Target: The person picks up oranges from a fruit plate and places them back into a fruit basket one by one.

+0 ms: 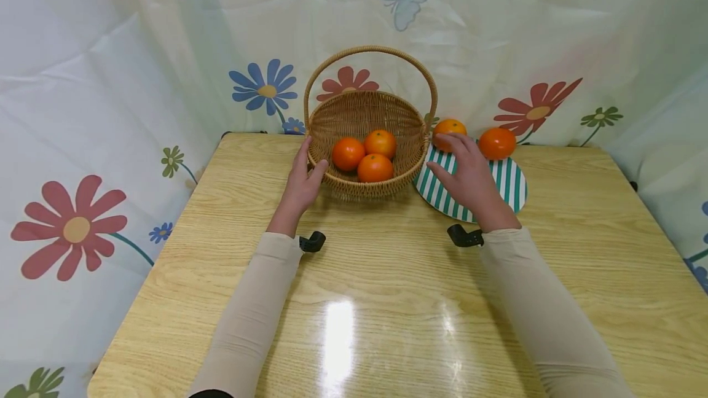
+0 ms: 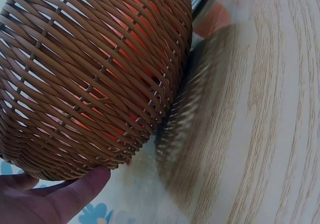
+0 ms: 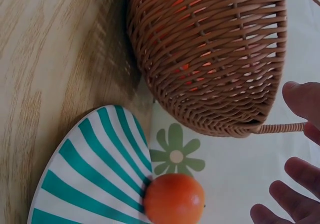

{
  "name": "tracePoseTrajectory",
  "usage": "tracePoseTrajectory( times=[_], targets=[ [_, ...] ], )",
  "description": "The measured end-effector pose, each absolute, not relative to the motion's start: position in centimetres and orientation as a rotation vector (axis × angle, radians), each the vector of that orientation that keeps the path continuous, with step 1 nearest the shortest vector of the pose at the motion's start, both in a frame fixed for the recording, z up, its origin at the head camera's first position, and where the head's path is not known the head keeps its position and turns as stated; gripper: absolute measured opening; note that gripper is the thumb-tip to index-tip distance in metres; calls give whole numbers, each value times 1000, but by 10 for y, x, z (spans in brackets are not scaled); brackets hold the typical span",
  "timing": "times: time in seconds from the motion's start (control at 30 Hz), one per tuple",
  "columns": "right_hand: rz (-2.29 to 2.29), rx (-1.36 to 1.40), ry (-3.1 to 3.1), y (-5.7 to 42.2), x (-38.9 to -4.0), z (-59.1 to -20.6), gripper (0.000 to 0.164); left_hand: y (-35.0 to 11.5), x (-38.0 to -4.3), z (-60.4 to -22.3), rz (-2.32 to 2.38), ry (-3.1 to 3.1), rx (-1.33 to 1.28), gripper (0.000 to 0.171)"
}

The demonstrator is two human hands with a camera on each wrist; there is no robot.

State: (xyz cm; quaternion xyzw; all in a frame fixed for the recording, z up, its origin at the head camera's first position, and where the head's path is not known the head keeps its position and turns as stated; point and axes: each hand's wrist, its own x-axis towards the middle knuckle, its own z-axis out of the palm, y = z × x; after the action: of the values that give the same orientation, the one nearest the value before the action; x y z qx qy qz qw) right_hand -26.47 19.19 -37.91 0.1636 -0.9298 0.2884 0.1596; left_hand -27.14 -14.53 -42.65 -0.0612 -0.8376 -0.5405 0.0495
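A wicker basket (image 1: pixel 367 106) with a tall arched handle stands at the table's back, with several oranges (image 1: pixel 375 168) inside. Against its left side is my left hand (image 1: pixel 301 183), its thumb and fingers fairly straight; in the left wrist view the thumb (image 2: pixel 82 191) lies at the wicker. My right hand (image 1: pixel 470 177) hovers over a flat round board (image 1: pixel 514 186) with green and white stripes, its fingers spread and nothing in them. The right wrist view shows those fingers apart from the basket (image 3: pixel 215 58). Beyond this hand is an orange (image 1: pixel 449 131), partly covered by it.
Another orange (image 1: pixel 498 143) sits at the board's back edge, right of my right hand. A flower-printed cloth (image 1: pixel 498 35) hangs close behind the wooden table (image 1: pixel 381 275). Each wrist wears a small black camera mount (image 1: pixel 313 242).
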Motion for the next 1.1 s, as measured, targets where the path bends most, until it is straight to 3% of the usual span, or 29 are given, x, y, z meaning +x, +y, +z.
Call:
tracePoseTrajectory(
  times=[1.1],
  targets=[
    [806, 258, -2757, 218, -288, -393, 58, -145, -270, -425, -1657, -2557, -177, 67]
  ],
)
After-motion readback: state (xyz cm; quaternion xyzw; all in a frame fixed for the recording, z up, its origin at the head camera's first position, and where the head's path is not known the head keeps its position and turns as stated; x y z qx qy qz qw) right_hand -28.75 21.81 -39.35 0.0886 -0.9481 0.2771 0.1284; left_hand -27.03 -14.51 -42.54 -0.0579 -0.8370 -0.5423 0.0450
